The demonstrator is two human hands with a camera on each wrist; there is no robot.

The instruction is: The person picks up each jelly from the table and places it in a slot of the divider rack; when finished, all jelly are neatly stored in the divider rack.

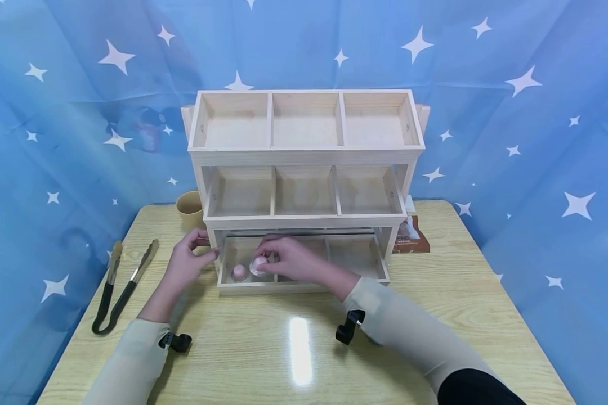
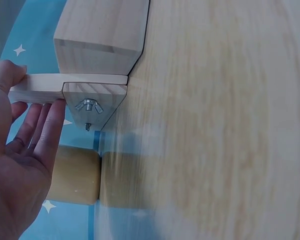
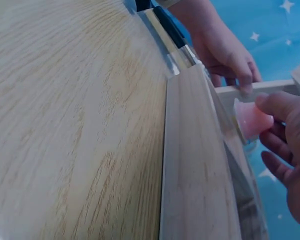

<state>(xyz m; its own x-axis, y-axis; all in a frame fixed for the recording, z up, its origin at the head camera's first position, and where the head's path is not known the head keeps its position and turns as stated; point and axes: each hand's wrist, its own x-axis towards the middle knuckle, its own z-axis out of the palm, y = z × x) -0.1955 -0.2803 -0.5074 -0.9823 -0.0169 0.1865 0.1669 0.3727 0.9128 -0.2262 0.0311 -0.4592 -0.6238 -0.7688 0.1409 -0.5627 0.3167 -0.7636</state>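
My right hand (image 1: 289, 259) pinches a small pink jelly cup (image 3: 252, 120) between thumb and fingers, over the left compartment of the bottom tier of a wooden three-tier rack (image 1: 304, 157). A second pink jelly cup (image 1: 239, 273) sits in that compartment, just left of the held one. At the rack's lower left side, my left hand (image 1: 190, 260) grips the wooden frame (image 2: 42, 86), thumb on one face and fingers on the other. A wing nut (image 2: 88, 105) shows close to those fingertips.
Black-handled tongs (image 1: 121, 292) lie at the table's left. A tan cup (image 1: 190, 207) stands behind my left hand, beside the rack. Partly hidden behind the rack's right side is a brown packet (image 1: 411, 236). A star-patterned blue cloth (image 1: 512, 140) hangs behind the table.
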